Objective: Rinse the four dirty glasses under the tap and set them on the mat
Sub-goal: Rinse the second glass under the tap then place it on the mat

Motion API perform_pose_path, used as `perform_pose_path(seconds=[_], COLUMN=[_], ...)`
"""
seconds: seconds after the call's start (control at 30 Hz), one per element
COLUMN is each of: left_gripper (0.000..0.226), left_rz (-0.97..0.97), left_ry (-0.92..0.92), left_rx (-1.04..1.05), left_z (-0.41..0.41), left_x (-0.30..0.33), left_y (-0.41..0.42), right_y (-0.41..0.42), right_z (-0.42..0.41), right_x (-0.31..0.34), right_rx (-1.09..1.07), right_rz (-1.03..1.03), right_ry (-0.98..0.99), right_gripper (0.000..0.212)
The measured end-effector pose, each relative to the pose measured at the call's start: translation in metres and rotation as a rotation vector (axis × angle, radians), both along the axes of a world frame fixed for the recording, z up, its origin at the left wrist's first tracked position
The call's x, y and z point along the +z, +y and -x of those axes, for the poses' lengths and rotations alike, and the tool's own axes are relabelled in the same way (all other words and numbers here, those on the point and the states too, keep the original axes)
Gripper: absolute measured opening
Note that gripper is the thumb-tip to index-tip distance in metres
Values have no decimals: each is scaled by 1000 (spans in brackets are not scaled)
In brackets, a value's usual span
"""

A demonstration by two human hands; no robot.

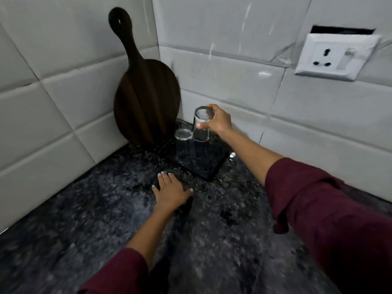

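Note:
A black ribbed mat (209, 169) lies in the corner of the dark granite counter. One clear glass (182, 145) stands upside down on its left part. My right hand (219, 120) grips a second clear glass (201, 126) by its base, mouth down, just above the mat and right beside the first glass. My left hand (170, 190) rests flat on the counter in front of the mat, fingers spread, holding nothing. The tap and any other glasses are out of view.
A dark round wooden chopping board (146, 98) leans upright against the tiled wall right behind the mat. A white wall socket (335, 57) sits on the tiles at upper right. The granite counter (84, 219) stretches toward me.

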State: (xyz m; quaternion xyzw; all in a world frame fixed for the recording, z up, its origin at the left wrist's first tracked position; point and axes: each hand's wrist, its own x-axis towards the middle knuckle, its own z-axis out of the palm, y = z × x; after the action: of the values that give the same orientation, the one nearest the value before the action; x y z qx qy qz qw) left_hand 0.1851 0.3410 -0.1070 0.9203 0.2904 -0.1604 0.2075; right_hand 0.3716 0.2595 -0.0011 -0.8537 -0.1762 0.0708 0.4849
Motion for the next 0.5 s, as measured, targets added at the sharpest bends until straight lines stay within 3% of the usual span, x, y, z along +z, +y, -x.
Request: perform_pose_path(seconds=[0.5], left_gripper=[105], left_rz=[15], left_ry=[123], left_rx=[-46], left_z=[-11], left_x=[-15], left_y=[13], right_y=[32], right_z=[-35], right_x=[-30], right_rx=[155], right_rz=[219], right_ry=[85], right_gripper=[73])
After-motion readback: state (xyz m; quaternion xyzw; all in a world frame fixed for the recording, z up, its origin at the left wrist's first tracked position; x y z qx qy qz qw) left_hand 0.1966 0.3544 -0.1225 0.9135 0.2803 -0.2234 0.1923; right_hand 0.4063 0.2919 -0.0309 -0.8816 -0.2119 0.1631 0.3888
